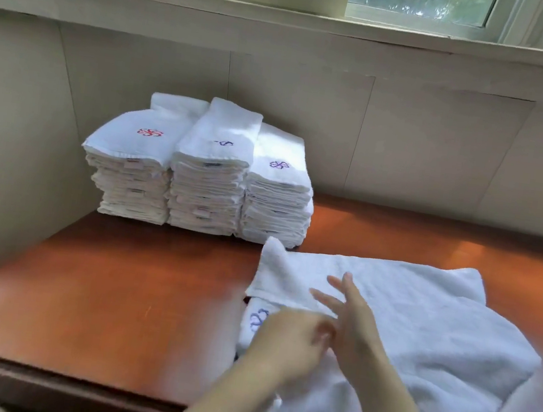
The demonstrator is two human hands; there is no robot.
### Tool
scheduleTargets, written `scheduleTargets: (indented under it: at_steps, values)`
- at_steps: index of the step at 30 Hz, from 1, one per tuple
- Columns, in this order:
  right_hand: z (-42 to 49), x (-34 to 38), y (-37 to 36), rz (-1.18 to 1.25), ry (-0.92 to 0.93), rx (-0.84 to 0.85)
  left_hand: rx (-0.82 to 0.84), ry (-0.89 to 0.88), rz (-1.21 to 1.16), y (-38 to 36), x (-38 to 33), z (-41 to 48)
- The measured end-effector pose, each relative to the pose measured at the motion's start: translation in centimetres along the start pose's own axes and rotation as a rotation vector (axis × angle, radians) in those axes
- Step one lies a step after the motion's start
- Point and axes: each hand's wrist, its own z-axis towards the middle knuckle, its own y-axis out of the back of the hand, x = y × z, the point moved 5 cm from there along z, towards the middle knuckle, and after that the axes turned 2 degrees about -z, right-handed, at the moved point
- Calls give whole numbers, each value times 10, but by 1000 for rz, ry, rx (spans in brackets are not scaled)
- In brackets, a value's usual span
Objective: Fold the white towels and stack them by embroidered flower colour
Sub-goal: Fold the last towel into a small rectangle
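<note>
The towel [421, 315] lies directly under both hands, with its long axis running sideways from the fingers off to their right. Its near-left end is doubled over into a soft flap just beyond the fingertips. The right hand [350, 320] rests on the terry with its fingers [334, 281] straight and fanned wide, pointing away and leftward. The left hand [286, 342] sits just beside it with its fingers curled, but blur hides whether they pinch cloth. A bluish-violet embroidered flower [258, 320] shows just left of the left knuckles, so the left hand is nearer the end to be folded. Well beyond the fingertips, up and to the left, three neat stacks stand touching on the smooth reddish wooden table [114, 289]: the red-flower stack [130, 166], blue-flower stack [209, 180] and purple-flower stack [277, 203]. The cloth is thick, limp and nubbly.
</note>
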Motion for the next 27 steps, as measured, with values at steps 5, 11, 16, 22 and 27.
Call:
scheduleTargets:
  at_steps: [5,11,16,22,27]
  values:
    - [3,3,37,-348,-9,-99,170,-110,289,-36,-36,-12]
    - [5,5,36,-503,98,-170,197,-144,307,-35,-31,-17]
    - [6,11,52,-499,139,-235,103,8,373,-5,2,-8]
    - [5,19,72,-977,285,-335,-553,786,227,134,142,-33]
    - [8,17,61,-1128,344,-271,-360,980,254,143,192,-56]
